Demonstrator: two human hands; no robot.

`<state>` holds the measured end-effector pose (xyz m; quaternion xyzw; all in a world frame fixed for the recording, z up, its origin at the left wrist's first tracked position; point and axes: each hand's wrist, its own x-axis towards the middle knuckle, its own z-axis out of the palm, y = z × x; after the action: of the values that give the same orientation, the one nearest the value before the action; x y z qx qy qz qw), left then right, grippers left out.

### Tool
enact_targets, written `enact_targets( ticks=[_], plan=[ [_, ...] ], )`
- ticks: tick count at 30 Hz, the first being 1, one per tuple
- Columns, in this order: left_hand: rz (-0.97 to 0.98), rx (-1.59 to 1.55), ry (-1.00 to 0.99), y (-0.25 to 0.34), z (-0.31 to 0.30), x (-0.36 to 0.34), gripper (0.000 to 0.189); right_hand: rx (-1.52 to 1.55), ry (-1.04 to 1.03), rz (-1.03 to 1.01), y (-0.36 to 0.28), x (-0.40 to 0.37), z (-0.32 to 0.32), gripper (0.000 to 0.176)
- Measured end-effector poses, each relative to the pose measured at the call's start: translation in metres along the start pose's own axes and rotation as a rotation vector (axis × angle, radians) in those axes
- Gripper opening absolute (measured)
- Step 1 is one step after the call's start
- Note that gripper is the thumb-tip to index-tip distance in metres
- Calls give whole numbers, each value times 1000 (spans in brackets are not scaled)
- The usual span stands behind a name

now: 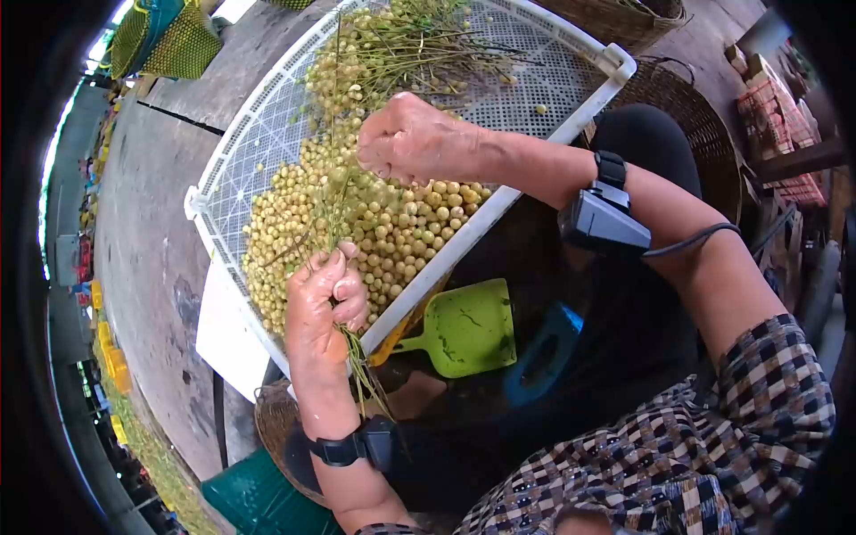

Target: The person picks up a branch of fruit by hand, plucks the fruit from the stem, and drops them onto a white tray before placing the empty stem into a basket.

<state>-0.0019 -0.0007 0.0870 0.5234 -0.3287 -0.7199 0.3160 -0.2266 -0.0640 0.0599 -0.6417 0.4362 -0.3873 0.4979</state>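
My left hand [325,290] is closed around a bunch of thin green stems [361,370], whose ends hang below the fist toward my lap. The upper sprigs [339,201] stick out above that hand, smeared by motion. My right hand [410,138] is curled shut above the fruit, just right of the sprigs; what its fingers hold, if anything, is hidden. Under both hands lies a heap of small round yellow-green fruits [406,236] in a white mesh tray [584,120]. More cut stems [419,45] are piled at the tray's far end.
A lime-green dustpan [471,328] and a blue plastic object [544,352] are below the tray's near edge. Wicker baskets [691,116] stand at the right. Yellow net sacks [183,45] sit on wooden boards [147,232] at the upper left.
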Motion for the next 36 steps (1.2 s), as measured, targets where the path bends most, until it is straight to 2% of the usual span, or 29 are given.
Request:
enact_targets(
  ticks=[4, 7, 9, 10, 15, 16, 19, 20, 24, 26, 27, 29, 30, 31, 33, 34, 36],
  plan=[
    [-2, 24, 2, 1, 1, 0, 14, 45, -35, 15, -5, -6, 10, 22],
    [32, 66, 51, -2, 8, -1, 14, 108, 21, 73, -8, -9, 17, 19],
    [94, 246, 125, -5, 11, 0, 14, 32, 77, -55, -5, -1, 17, 15],
    [94, 245, 124, -7, 14, 0, 14, 31, 78, -54, -5, 1, 15, 15],
    [121, 360, 124, -18, 25, 4, 13, -356, -44, -185, -9, 7, 19, 13],
    [107, 392, 133, -17, 32, 2, 13, -355, -40, -181, -10, 6, 22, 13],
    [106, 387, 133, -24, 40, 3, 13, -620, -114, -67, -13, 2, 30, 11],
    [101, 377, 157, -25, 45, 2, 8, -725, -174, 65, -16, 6, 33, 12],
    [63, 368, 138, -31, 38, 6, 10, -719, -214, 37, 2, 9, 32, 14],
    [54, 312, 97, -29, 29, 7, 15, -480, -218, 152, 4, 15, 28, 17],
    [54, 310, 98, -28, 26, 7, 15, -481, -220, 152, 16, 24, 26, 17],
    [66, 282, 77, -26, 23, 8, 14, -1025, -401, -429, 48, 42, 27, 19],
    [66, 282, 77, -26, 22, 9, 14, -1168, -447, -486, 31, 37, 22, 19],
    [89, 297, 83, -25, 22, 9, 15, -1168, -447, -486, 25, 32, 17, 19],
    [112, 312, 89, -24, 20, 11, 16, -140, -198, -40, 14, 22, 8, 17],
    [115, 325, 110, -23, 17, 12, 19, -141, -198, -42, 5, 19, 3, 17],
    [122, 338, 132, -18, 12, 13, 22, 187, -111, 275, -9, 14, -6, 15]
  ],
)
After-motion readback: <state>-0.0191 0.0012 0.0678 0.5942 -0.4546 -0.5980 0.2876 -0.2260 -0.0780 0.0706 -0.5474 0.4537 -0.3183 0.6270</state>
